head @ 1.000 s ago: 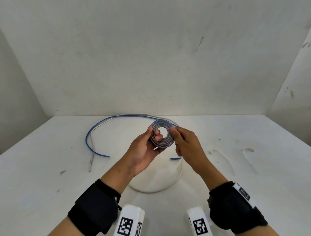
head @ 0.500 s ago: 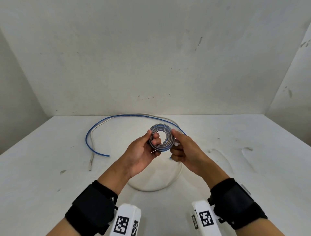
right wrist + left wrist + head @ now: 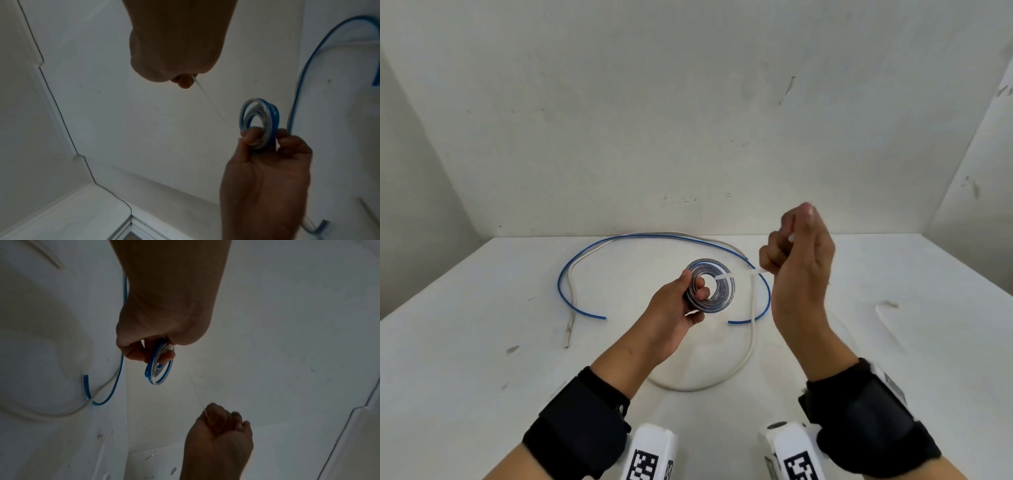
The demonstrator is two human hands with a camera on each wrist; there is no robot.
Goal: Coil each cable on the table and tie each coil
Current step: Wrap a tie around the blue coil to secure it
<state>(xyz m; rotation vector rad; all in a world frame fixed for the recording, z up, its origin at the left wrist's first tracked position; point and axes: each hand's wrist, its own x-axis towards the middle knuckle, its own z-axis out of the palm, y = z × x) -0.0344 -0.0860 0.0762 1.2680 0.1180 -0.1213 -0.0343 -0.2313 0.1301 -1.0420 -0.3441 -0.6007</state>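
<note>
Two hands work above the middle of the white table in the head view. The left hand pinches a small coil of blue-and-clear cable, thumb on its outer rim and fingers through its hole. A thin white tie runs from the coil to the right hand, which is raised and curled round it. A loose blue cable and a white cable lie toward the table's far edge.

The left wrist view shows the left hand clamped on the coil, with the right hand closed on the fine tie.

The right wrist view shows the right hand fisted on the tie, which is stretched toward the coil.
</note>
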